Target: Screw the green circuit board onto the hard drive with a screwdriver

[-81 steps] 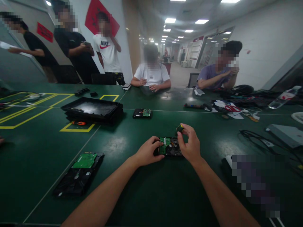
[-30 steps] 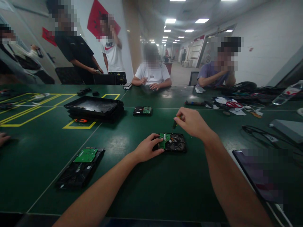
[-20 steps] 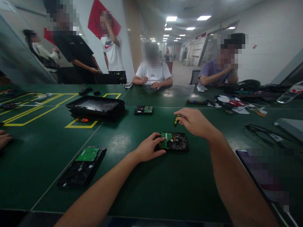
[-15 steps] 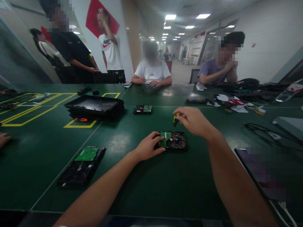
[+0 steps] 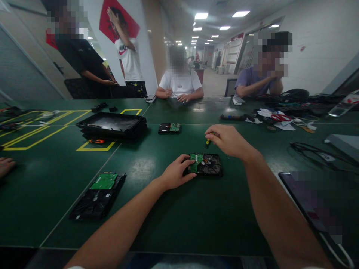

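Note:
A hard drive [image 5: 213, 164] lies flat on the green table, its green circuit board facing up at the left end. My left hand [image 5: 178, 172] grips that end, thumb along the near edge and fingers over the board. In my right hand [image 5: 226, 140] is a yellow and black screwdriver [image 5: 207, 142], held by its handle and pointing down. Its tip is at the drive, close to the board's right edge; whether it sits in a screw is too small to tell. To the left lies a second hard drive [image 5: 97, 198], and a third hard drive [image 5: 169, 128] rests farther back.
Stacked black trays [image 5: 112, 125] stand at back left, with an orange item [image 5: 97, 141] before them. A phone-like device [image 5: 304, 201] with a white cable lies at right, near black cables [image 5: 314, 153]. Several people are across the table; another person's hand [image 5: 6, 165] rests at far left.
The view has shifted slightly. My left hand stays on the hard drive, and my right hand keeps the screwdriver at nearly the same spot, with the fingers slightly moved on the handle.

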Motion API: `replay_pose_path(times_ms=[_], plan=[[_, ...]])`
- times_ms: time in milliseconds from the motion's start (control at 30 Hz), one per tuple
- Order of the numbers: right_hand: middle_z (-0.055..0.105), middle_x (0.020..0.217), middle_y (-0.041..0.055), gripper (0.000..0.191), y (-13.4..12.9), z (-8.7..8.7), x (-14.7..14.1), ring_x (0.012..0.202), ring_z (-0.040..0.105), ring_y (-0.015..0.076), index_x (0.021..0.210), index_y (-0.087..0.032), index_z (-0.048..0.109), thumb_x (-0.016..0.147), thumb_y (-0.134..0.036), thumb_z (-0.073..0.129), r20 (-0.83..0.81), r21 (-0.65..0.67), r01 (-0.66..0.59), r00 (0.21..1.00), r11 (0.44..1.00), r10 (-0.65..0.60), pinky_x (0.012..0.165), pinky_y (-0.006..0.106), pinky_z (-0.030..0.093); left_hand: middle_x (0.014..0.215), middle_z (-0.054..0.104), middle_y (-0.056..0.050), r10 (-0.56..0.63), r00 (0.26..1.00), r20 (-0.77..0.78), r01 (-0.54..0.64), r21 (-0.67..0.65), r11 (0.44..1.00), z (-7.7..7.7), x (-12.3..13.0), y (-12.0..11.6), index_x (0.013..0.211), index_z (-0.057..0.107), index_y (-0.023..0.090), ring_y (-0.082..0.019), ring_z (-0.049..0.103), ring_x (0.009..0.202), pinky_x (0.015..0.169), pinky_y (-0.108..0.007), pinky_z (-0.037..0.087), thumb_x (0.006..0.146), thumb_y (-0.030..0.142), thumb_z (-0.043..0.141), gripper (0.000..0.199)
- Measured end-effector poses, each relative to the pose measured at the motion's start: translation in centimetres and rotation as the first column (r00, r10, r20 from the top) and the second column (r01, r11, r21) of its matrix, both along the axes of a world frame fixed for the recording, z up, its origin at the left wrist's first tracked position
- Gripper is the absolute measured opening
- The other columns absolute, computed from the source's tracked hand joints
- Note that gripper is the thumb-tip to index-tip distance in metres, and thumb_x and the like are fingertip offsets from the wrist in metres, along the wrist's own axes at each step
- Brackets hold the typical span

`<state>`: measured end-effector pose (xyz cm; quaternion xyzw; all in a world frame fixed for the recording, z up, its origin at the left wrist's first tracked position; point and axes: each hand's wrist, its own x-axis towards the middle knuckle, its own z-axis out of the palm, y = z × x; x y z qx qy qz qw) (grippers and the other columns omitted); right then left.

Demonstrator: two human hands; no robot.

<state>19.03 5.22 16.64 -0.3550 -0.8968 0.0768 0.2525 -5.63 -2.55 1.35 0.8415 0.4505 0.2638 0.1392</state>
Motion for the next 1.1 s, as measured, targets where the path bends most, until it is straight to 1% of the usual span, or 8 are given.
replay_pose_path(times_ms=[133,267,433,567,667,733,900,1100], plan=[[0.078,0.097,0.0071,0.035,-0.4,0.3,0.5,0.074,0.069,0.0179,0.121,-0.017,0.074,0.096,-0.012,0.050,0.028,-0.076,-0.045,0.998,0.996,0.047,0.077,0.031,0.049,0.144,0.051,-0.015,-0.008,1.000,0.029,0.008,-0.015,1.000,0.0,-0.1,0.0,0.147,0.056,0.026,-0.032,0.059,0.129,0.108,-0.051,0.054,0.094,0.054,0.067,0.061],[0.077,0.100,0.0068,0.022,-0.5,0.3,0.3,0.079,0.068,0.0192,0.114,-0.018,0.073,0.095,-0.021,0.061,0.025,-0.039,-0.034,0.999,0.999,0.035,0.076,0.031,0.048,0.143,0.052,-0.013,-0.039,0.994,0.102,0.043,-0.037,0.998,0.0,-0.4,0.2,0.147,0.056,0.028,-0.031,0.057,0.132,0.112,-0.050,0.051,0.093,0.055,0.069,0.061],[0.073,0.095,0.0094,0.010,0.1,-0.5,0.0,0.084,0.066,0.0227,0.094,-0.017,0.070,0.093,-0.027,0.066,0.002,0.073,0.094,0.996,0.993,-0.094,0.076,0.033,0.046,0.143,0.052,-0.012,-0.058,0.990,0.132,0.065,-0.049,0.997,-0.4,-0.8,0.6,0.144,0.058,0.029,-0.031,0.056,0.133,0.113,-0.052,0.050,0.090,0.055,0.073,0.061],[0.073,0.101,0.0088,0.012,0.3,-0.7,0.0,0.090,0.066,0.0229,0.101,-0.018,0.069,0.091,-0.022,0.066,0.011,0.103,0.088,0.996,0.991,-0.089,0.078,0.032,0.044,0.144,0.051,-0.012,-0.054,0.991,0.126,0.059,-0.039,0.997,-0.5,-0.6,0.6,0.143,0.059,0.029,-0.031,0.056,0.133,0.112,-0.053,0.051,0.089,0.056,0.074,0.062],[0.075,0.099,0.0059,0.010,0.0,-0.4,0.0,0.090,0.067,0.0216,0.096,-0.020,0.071,0.095,-0.025,0.062,0.035,0.033,-0.013,0.999,0.999,0.012,0.080,0.031,0.044,0.144,0.050,-0.013,-0.033,0.991,0.128,0.038,-0.033,0.999,-0.4,-0.5,0.4,0.141,0.059,0.028,-0.031,0.057,0.132,0.112,-0.052,0.051,0.092,0.056,0.071,0.058],[0.076,0.098,0.0054,0.017,-0.3,-0.1,0.0,0.089,0.068,0.0203,0.097,-0.020,0.073,0.099,-0.026,0.058,0.035,-0.037,-0.065,0.997,0.997,0.066,0.080,0.030,0.045,0.143,0.051,-0.013,-0.015,0.990,0.137,0.020,-0.031,0.999,-0.3,-0.4,0.3,0.140,0.059,0.026,-0.029,0.057,0.131,0.112,-0.050,0.051,0.094,0.055,0.068,0.054],[0.076,0.089,0.0037,0.032,-0.8,0.3,0.1,0.075,0.068,0.0164,0.118,-0.019,0.072,0.100,-0.015,0.046,-0.007,-0.128,-0.053,0.999,0.990,0.052,0.075,0.028,0.046,0.138,0.056,-0.013,0.029,0.988,0.153,-0.024,-0.033,0.999,-0.5,-0.2,0.5,0.141,0.056,0.023,-0.027,0.058,0.128,0.113,-0.048,0.050,0.101,0.050,0.058,0.048],[0.076,0.094,0.0072,0.018,-0.3,0.3,0.0,0.086,0.066,0.0214,0.094,-0.019,0.074,0.098,-0.022,0.056,0.017,0.015,0.014,1.000,1.000,-0.014,0.079,0.032,0.044,0.135,0.059,-0.013,0.043,0.987,0.152,-0.042,-0.014,0.999,-0.3,-0.2,0.4,0.141,0.056,0.022,-0.028,0.058,0.128,0.114,-0.049,0.049,0.099,0.050,0.060,0.050]])
